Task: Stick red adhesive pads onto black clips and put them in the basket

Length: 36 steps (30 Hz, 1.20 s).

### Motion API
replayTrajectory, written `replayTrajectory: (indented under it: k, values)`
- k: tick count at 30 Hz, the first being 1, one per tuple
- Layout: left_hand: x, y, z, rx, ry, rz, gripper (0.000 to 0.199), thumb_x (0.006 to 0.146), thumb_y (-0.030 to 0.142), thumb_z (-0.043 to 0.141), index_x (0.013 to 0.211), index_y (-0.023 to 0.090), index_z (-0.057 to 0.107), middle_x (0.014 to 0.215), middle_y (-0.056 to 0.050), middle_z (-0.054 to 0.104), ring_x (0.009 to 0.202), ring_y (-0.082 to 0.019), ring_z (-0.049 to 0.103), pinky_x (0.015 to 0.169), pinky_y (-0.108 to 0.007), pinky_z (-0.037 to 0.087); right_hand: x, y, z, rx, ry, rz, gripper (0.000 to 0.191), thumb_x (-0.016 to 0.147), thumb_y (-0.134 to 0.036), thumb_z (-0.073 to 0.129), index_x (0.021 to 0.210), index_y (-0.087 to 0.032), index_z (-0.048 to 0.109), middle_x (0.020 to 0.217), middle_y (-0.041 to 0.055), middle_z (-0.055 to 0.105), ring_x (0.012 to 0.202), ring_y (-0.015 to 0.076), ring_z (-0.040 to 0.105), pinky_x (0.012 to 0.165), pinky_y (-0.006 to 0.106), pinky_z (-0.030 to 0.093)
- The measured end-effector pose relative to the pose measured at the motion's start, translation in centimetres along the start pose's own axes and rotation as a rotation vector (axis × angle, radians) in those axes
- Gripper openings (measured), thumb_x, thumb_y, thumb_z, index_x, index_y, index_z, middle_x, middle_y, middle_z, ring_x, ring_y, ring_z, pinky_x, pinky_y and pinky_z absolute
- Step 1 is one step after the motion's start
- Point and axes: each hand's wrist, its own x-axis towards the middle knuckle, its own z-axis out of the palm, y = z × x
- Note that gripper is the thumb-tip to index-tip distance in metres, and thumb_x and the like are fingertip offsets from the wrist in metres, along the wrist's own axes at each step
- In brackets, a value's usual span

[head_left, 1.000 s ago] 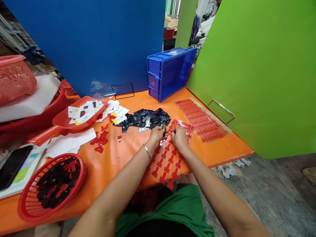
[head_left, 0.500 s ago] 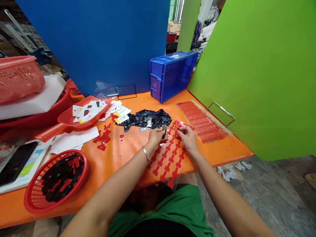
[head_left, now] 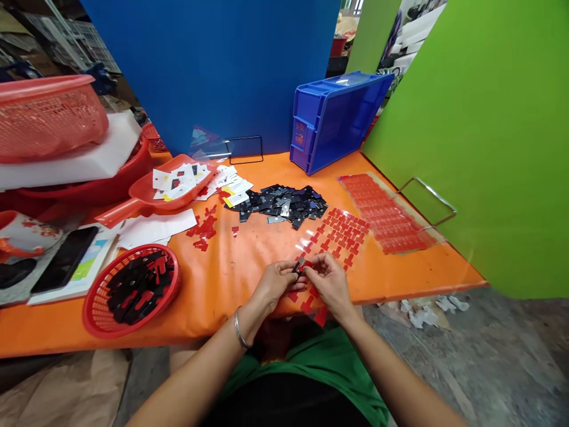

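My left hand [head_left: 272,286] is closed on a small flat black piece [head_left: 298,268], pinched between thumb and fingers. Against that piece, my right hand [head_left: 329,286] pinches a small red sticker [head_left: 307,270], partly hidden by the fingers. Both hands meet above a clear sheet of red T-shaped stickers [head_left: 341,232], which reaches the table's front edge. Just beyond them lies a heap of similar black pieces [head_left: 284,204]. A red basket [head_left: 91,317] at the left holds more black pieces, some bearing red stickers.
Loose red stickers [head_left: 203,230] lie left of the heap, near a red scoop [head_left: 133,188] of white cards. A blue crate [head_left: 306,139] stands on its side at the back. Another red sheet [head_left: 386,219] lies right. A phone [head_left: 66,261] rests at left.
Both hands have come nearer to my body and together. The red sticker in my right hand is now at the black piece in my left. The camera view has shifted.
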Motion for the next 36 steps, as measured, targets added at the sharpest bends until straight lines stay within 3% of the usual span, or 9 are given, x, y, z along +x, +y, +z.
replayTrajectory:
  k: [8, 15, 24, 36]
  values:
    - [0.0, 0.1, -0.1, 0.003, 0.006, -0.004, 0.021, 0.071, -0.007, 0.054, 0.085, 0.006, 0.06, 0.074, -0.009, 0.068, 0.061, -0.014, 0.067, 0.062, -0.022, 0.056, -0.4, 1.2, 0.0, 0.013, 0.002, 0.002, 0.021, 0.07, -0.035, 0.067, 0.076, -0.022, 0.051, 0.068, -0.0015, 0.055, 0.057, 0.0132, 0.053, 0.052, 0.026, 0.048]
    - [0.2, 0.1, -0.2, 0.009, -0.018, -0.001, 0.018, 0.07, -0.003, 0.062, 0.085, 0.007, 0.062, 0.073, -0.008, 0.068, 0.062, -0.014, 0.067, 0.063, -0.023, 0.057, -0.5, 1.1, 0.4, 0.046, -0.006, 0.02, 0.022, 0.069, -0.036, 0.068, 0.076, -0.022, 0.052, 0.071, -0.0014, 0.057, 0.057, 0.0133, 0.055, 0.052, 0.028, 0.051]
    - [0.0, 0.2, -0.1, 0.041, -0.027, -0.01, 0.022, 0.075, -0.006, 0.05, 0.09, 0.006, 0.061, 0.079, -0.011, 0.069, 0.065, -0.014, 0.068, 0.066, -0.023, 0.056, -0.5, 1.3, 0.4, 0.025, -0.008, 0.011, 0.018, 0.071, -0.032, 0.066, 0.076, -0.022, 0.052, 0.069, -0.0019, 0.056, 0.054, 0.0126, 0.054, 0.05, 0.027, 0.049]
    - [0.0, 0.2, -0.1, 0.025, -0.014, -0.006, 0.02, 0.073, -0.006, 0.055, 0.088, 0.006, 0.06, 0.075, -0.009, 0.069, 0.062, -0.014, 0.067, 0.066, -0.024, 0.056, -0.5, 1.7, 0.3, -0.024, -0.002, 0.003, 0.016, 0.073, -0.03, 0.065, 0.078, -0.022, 0.052, 0.071, -0.0018, 0.056, 0.054, 0.0124, 0.054, 0.05, 0.026, 0.049]
